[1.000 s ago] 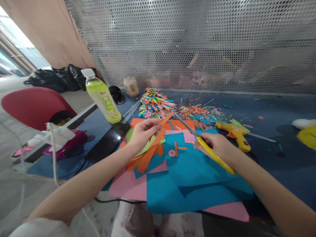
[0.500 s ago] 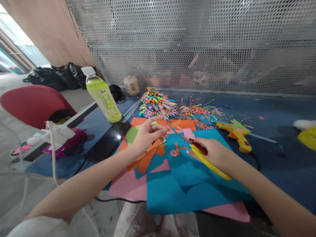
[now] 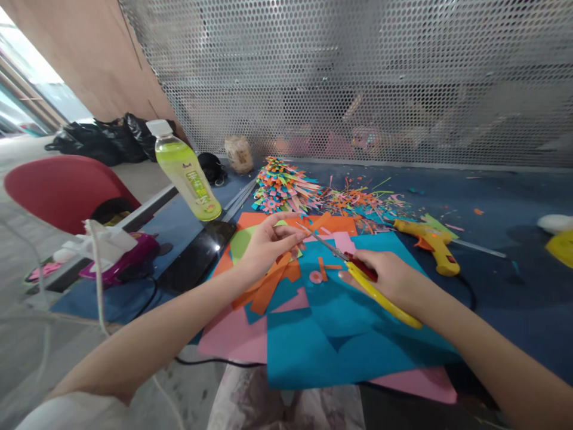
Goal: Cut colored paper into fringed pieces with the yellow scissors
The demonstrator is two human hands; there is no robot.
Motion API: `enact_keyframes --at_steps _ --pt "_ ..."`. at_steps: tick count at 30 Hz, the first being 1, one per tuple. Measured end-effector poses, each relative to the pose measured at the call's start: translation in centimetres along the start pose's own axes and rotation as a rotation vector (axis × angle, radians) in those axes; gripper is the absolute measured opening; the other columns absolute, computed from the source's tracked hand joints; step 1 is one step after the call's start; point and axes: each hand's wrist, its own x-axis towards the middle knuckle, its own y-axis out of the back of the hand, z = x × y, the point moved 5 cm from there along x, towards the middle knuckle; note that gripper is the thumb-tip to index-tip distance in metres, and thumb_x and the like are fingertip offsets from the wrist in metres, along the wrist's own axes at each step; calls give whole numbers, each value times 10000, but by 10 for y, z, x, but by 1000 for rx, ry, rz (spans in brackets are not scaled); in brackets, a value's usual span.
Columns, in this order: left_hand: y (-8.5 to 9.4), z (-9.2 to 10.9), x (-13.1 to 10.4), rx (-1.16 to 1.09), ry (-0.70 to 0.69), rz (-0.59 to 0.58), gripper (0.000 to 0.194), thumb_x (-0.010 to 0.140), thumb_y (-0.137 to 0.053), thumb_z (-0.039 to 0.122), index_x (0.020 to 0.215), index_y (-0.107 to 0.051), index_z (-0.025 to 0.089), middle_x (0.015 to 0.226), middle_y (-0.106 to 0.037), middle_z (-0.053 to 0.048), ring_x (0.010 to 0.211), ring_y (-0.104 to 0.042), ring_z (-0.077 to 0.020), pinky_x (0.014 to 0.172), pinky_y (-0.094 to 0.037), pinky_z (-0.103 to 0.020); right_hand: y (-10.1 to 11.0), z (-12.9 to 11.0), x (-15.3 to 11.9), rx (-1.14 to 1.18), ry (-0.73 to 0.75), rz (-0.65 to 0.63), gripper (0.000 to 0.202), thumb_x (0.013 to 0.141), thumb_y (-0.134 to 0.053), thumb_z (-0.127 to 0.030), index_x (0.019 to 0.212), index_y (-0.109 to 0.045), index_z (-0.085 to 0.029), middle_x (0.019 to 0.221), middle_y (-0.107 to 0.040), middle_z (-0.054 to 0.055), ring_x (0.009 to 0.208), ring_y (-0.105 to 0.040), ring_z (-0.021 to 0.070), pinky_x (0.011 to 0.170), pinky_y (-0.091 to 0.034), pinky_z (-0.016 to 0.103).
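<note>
My right hand grips a pair of scissors with yellow and red handles, the blades pointing up and left. Close to their tips, the fingers of my left hand are pinched together; whatever lies between them is too small to make out. Below both hands are blue paper sheets, orange paper strips and a pink paper scrap. A small pink paper ring with an orange centre lies beside short orange strips on the blue paper.
A cone of colourful folded paper stands behind my hands, with a heap of paper shreds beside it. A yellow glue gun lies at the right. On the left are a drink bottle, a black phone and a power strip.
Both hands and the scissors keep nearly the same pose. The whole view has shifted very slightly.
</note>
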Motion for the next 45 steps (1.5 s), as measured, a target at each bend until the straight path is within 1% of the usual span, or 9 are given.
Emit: enact_keyframes --at_steps 6,10,13,16,21,25,28,37,45 --pt "-1 0 -2 -44 48 -3 459 703 -790 260 1108 -602 153 724 -712 -11 582 -645 -111 484 -486 -199 0 2 3 -41 -8 21 384 782 -545 -561 616 -471 -223 525 -433 -31 494 -348 120 481 -242 274" --pt "-2 -1 -2 -102 108 37 445 596 -839 205 1000 -658 159 742 -713 -3 647 -689 -136 531 -514 -200 -1 5 6 -35 -37 34 386 778 -549 -555 596 -475 -223 499 -404 -38 486 -323 115 472 -227 273" --pt "4 -2 -1 -114 129 116 453 537 -867 190 950 -682 164 744 -717 0 691 -710 -148 631 -552 -224 2 4 5 -3 -36 50 381 786 -551 -557 618 -513 -217 532 -459 -20 504 -389 126 478 -243 273" --pt "13 -1 0 -84 85 208 440 559 -870 236 952 -688 164 747 -724 -2 716 -709 -137 685 -560 -231 7 3 3 -20 -29 53 366 799 -550 -565 707 -561 -211 598 -536 0 537 -457 144 493 -276 272" --pt "25 9 4 -20 4 265 400 616 -850 275 969 -703 160 690 -727 7 627 -669 -84 644 -527 -184 11 4 0 -157 -53 -7 361 800 -549 -580 797 -582 -220 668 -609 21 582 -531 176 514 -322 278" --pt "28 12 6 24 -13 239 411 614 -851 274 981 -708 157 676 -732 -5 636 -684 -114 641 -531 -211 13 5 -2 -234 -83 -8 424 779 -566 -608 929 -636 -218 802 -685 63 665 -599 221 525 -341 286" --pt "25 11 6 61 -8 187 403 625 -846 264 990 -706 164 702 -746 -18 681 -706 -131 684 -539 -221 13 2 -5 -241 -71 -12 452 781 -568 -619 985 -649 -223 810 -692 59 677 -608 223 533 -348 283" --pt "5 11 1 162 45 -29 382 657 -827 288 994 -691 169 818 -770 -56 796 -738 -187 770 -570 -271 11 -11 -8 -277 -35 -68 439 802 -578 -593 1006 -680 -217 762 -698 57 642 -601 218 544 -350 291" --pt "1 8 -1 135 60 -45 361 641 -833 288 942 -682 158 783 -764 -52 745 -734 -185 742 -581 -286 9 -11 -6 -285 -22 -70 415 793 -601 -588 931 -733 -219 781 -735 81 714 -667 269 558 -394 309"
